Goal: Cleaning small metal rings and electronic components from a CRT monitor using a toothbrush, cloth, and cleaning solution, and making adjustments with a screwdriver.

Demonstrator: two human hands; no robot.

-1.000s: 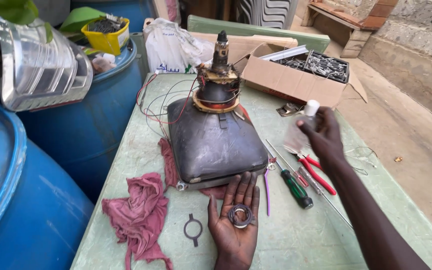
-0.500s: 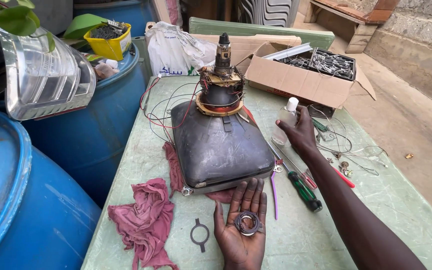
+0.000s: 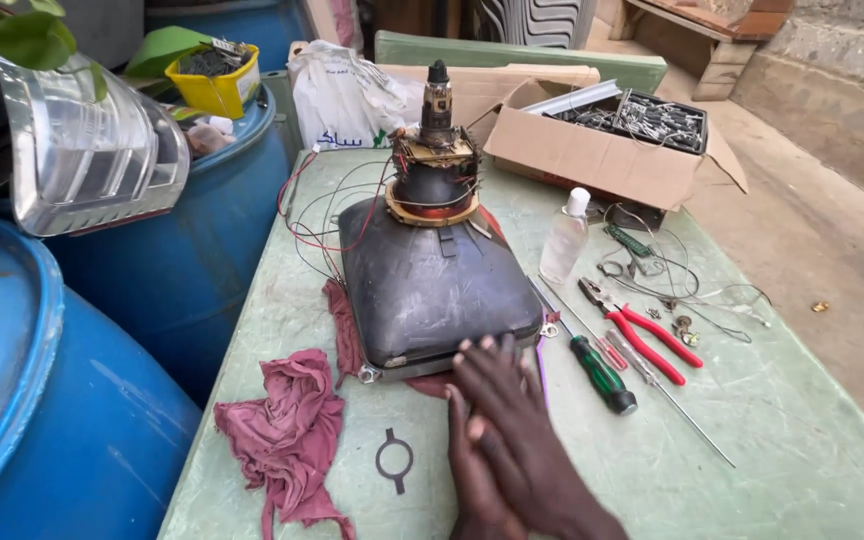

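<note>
CRT tube sits face-down on the green table, neck up. Biggest risk: a nudge tips it and the glass neck snaps. Right hand lies flat over left hand at its near edge; what either grips is hidden, can't tell. Loose screwdriver could roll.

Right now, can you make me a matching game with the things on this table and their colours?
Things:
1. pliers
2. screwdriver
3. rag
4. small bottle

Colours:
A. clear with a white cap
B. dusty pink
C. red handles
D. green and black handle

Pairs: 1-C, 2-D, 3-B, 4-A
</note>
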